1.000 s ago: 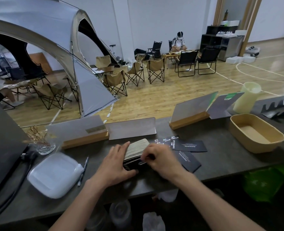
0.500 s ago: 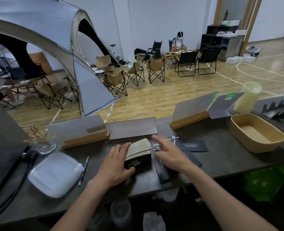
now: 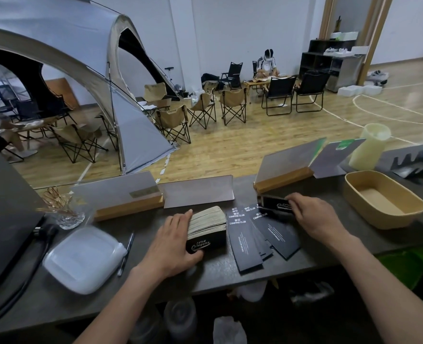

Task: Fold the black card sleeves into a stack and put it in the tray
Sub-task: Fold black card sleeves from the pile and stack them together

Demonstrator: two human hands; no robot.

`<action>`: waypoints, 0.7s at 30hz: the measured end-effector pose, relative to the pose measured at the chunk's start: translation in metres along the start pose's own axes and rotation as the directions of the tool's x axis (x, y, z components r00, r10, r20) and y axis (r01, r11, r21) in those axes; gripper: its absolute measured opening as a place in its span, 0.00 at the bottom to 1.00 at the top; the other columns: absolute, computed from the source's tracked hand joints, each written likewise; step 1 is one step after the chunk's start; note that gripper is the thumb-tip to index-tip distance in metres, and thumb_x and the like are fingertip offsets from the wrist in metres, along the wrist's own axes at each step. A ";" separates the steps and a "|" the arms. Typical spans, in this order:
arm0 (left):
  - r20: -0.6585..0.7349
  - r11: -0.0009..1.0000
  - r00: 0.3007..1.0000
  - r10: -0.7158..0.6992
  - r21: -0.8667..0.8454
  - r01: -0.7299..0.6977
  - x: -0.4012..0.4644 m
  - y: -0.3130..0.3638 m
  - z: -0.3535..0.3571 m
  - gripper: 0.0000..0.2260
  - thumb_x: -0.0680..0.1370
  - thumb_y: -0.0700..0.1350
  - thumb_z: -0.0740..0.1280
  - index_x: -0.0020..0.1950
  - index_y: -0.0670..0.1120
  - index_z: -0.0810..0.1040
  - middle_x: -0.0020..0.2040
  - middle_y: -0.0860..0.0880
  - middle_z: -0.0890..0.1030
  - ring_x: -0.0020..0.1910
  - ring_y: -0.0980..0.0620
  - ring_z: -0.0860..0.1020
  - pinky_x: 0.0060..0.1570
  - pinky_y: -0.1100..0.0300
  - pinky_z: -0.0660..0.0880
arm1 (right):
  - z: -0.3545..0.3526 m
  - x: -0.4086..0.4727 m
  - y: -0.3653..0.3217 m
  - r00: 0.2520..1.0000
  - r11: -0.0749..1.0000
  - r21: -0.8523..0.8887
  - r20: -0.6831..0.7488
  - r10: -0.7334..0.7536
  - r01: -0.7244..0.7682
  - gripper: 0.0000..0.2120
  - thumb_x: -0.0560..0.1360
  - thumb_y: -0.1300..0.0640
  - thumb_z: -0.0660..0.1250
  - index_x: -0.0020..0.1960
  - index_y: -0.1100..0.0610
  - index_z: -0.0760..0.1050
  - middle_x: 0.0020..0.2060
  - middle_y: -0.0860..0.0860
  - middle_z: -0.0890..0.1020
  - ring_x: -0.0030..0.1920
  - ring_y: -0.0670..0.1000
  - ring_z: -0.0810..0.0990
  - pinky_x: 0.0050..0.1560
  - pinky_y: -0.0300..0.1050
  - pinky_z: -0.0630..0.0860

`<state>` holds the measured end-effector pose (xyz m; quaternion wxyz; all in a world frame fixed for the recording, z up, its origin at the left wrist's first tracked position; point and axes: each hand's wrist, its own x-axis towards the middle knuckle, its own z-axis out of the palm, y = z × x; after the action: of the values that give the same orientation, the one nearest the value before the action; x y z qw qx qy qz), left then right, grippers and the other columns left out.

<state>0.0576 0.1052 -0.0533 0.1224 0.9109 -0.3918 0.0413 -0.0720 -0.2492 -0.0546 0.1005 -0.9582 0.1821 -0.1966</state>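
Now I am steadying the folded stack [image 3: 206, 228] on the surface [image 3: 155, 281] with my left hand [image 3: 173, 244], fingers flat, while my right hand [image 3: 312, 217] is pinching one sleeve [image 3: 276, 204]. Next it needs adding to the stack; the tray [image 3: 354, 192] is waiting empty.

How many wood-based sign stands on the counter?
2. One wood-based sign stand sits at the counter's far edge, behind the left hand; the other sits farther right, behind the right hand. None looks hidden.
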 end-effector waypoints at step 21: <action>-0.060 0.938 0.996 -0.066 -0.343 0.041 -0.012 -0.008 0.008 0.38 0.65 0.57 0.74 0.74 0.61 0.67 0.62 0.57 0.70 0.63 0.56 0.68 0.64 0.57 0.71 | 0.056 -0.048 -0.166 0.986 0.700 0.710 0.158 -0.054 -0.075 0.56 0.66 0.59 0.78 0.82 0.49 0.44 0.80 0.45 0.51 0.79 0.46 0.55 0.76 0.36 0.57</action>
<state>0.0550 0.1162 -0.0649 0.2936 0.8841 -0.3634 0.0016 -0.0381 -0.0718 -0.0775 0.4796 -0.8562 0.0881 -0.1706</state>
